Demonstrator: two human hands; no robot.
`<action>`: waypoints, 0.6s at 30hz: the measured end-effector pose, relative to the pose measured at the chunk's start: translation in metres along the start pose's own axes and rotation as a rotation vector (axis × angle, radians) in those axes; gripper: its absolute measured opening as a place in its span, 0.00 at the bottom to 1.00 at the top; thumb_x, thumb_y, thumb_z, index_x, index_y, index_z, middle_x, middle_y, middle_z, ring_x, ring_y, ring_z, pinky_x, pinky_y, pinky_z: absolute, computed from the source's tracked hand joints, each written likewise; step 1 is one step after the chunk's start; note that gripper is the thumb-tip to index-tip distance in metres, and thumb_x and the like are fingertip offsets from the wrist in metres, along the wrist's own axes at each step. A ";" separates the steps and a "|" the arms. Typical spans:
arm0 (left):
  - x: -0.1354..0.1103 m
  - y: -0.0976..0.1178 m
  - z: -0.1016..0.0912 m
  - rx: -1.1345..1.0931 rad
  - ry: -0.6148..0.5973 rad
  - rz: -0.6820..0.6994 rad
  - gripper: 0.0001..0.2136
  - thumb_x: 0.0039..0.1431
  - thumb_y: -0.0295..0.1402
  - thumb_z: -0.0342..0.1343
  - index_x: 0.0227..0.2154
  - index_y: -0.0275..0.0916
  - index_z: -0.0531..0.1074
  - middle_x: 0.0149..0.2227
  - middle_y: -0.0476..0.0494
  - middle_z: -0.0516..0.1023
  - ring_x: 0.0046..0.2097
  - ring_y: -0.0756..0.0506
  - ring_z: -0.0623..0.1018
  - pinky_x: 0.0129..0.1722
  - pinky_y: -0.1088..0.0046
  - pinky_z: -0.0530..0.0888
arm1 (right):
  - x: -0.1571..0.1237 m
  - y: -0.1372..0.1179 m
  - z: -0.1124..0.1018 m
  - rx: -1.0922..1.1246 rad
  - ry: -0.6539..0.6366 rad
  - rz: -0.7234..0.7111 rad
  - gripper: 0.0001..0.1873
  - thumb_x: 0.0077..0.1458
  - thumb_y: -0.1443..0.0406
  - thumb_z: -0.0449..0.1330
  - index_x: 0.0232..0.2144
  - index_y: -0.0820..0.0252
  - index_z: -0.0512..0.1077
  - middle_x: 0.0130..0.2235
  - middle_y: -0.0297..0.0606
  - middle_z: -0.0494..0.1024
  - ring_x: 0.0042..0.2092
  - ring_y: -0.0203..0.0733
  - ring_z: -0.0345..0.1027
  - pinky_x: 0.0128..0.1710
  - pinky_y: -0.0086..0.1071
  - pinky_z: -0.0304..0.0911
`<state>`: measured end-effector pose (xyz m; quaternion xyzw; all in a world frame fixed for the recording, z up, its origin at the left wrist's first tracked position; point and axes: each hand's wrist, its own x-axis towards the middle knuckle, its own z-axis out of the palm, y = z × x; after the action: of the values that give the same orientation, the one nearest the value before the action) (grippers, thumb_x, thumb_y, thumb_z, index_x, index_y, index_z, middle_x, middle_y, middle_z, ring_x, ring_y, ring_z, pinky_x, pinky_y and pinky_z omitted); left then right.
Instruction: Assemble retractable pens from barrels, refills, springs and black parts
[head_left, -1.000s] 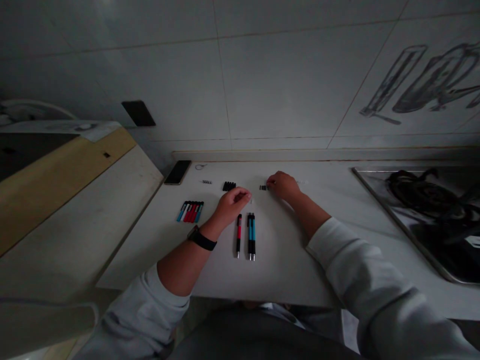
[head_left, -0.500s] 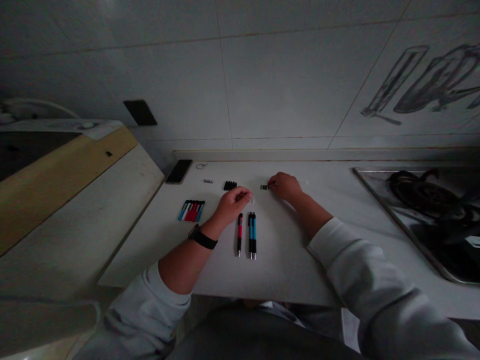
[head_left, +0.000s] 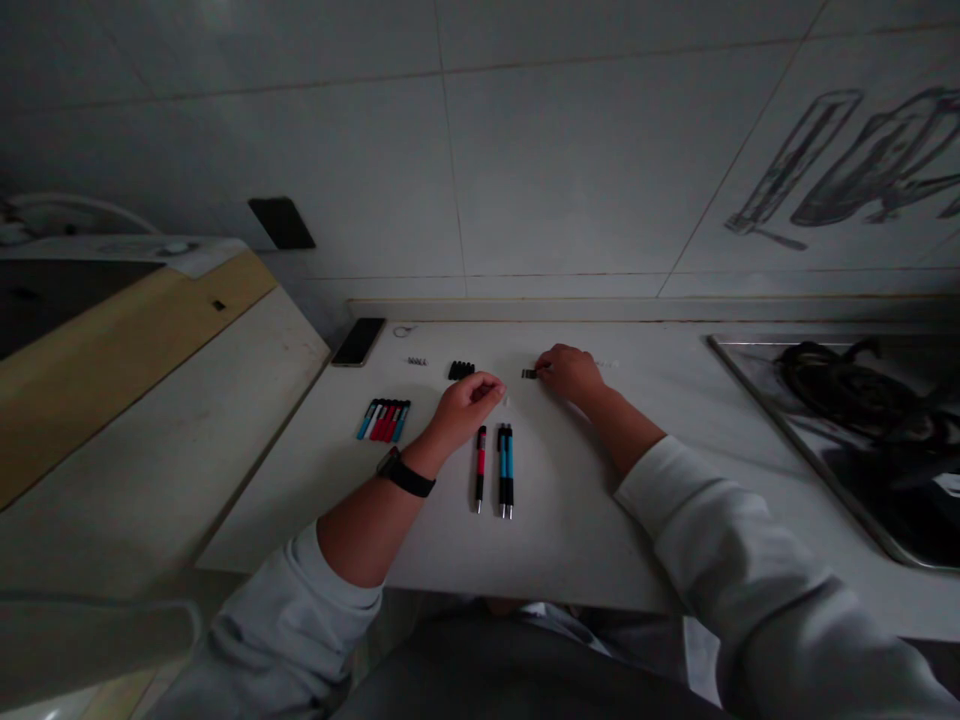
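Observation:
My left hand [head_left: 469, 404] is closed in a pinch above the white counter, with a small pale piece [head_left: 506, 401] just below its fingertips. What the pinch holds is too small to tell. Several black pen grips [head_left: 461, 371] lie in a row behind that hand. My right hand [head_left: 570, 372] has its fingers pressed together at the end of a row of small dark pieces [head_left: 529, 374]; its fingertips hide what they grip, if anything. Nearer to me lie a red and black pen [head_left: 480, 470] and two blue and black pens [head_left: 505, 472], side by side.
Red, blue and white pen barrels [head_left: 383, 421] lie lined up at the left. Behind them are small springs [head_left: 416, 361], a ring [head_left: 403, 331] and a phone [head_left: 359, 342]. Tiny clear pieces [head_left: 607, 364] sit beyond my right hand. A gas stove [head_left: 847, 420] borders the counter's right.

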<state>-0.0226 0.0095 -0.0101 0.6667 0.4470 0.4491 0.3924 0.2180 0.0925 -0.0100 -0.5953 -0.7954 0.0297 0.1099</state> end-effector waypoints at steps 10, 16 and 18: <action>0.000 0.000 0.000 0.000 -0.005 -0.002 0.11 0.64 0.41 0.60 0.39 0.38 0.77 0.36 0.45 0.80 0.39 0.47 0.78 0.43 0.69 0.75 | 0.000 -0.003 -0.001 0.005 -0.004 -0.009 0.12 0.63 0.63 0.60 0.44 0.52 0.83 0.49 0.44 0.82 0.49 0.48 0.74 0.47 0.35 0.63; 0.000 0.001 -0.001 0.005 -0.009 0.003 0.11 0.64 0.41 0.59 0.39 0.38 0.77 0.36 0.45 0.79 0.39 0.47 0.77 0.44 0.69 0.74 | 0.000 -0.005 -0.001 -0.013 -0.001 -0.006 0.13 0.64 0.63 0.59 0.45 0.52 0.83 0.49 0.43 0.82 0.49 0.49 0.74 0.46 0.36 0.63; 0.000 0.001 -0.001 -0.002 -0.013 0.009 0.12 0.64 0.42 0.59 0.39 0.37 0.77 0.36 0.45 0.79 0.39 0.47 0.77 0.44 0.69 0.74 | 0.000 -0.005 -0.002 -0.019 -0.006 -0.008 0.13 0.64 0.63 0.59 0.45 0.52 0.83 0.49 0.43 0.82 0.49 0.49 0.74 0.47 0.36 0.63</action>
<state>-0.0234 0.0090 -0.0091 0.6712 0.4409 0.4469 0.3942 0.2136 0.0904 -0.0077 -0.5930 -0.7984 0.0236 0.1020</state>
